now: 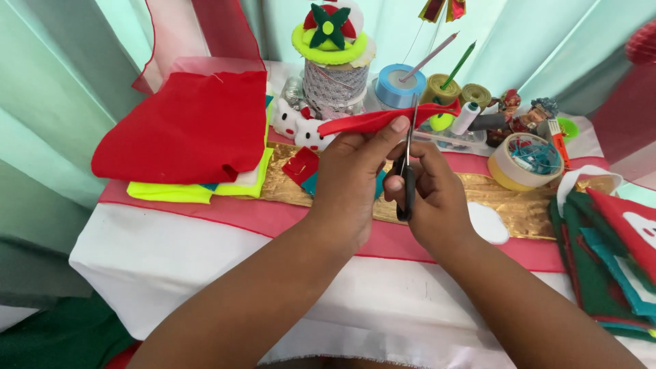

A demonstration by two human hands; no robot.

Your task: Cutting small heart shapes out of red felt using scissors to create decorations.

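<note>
red felt strip (383, 120), black scissors (407, 179)

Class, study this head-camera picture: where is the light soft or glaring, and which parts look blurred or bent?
Head view: soft, even light with faint shadows; mild sheen on the gold cloth; the left hand, right hand, scissors and red felt strip are fairly sharp; the forearms at the bottom edge look slightly soft; table edges bow a little, as from a wide lens.
</note>
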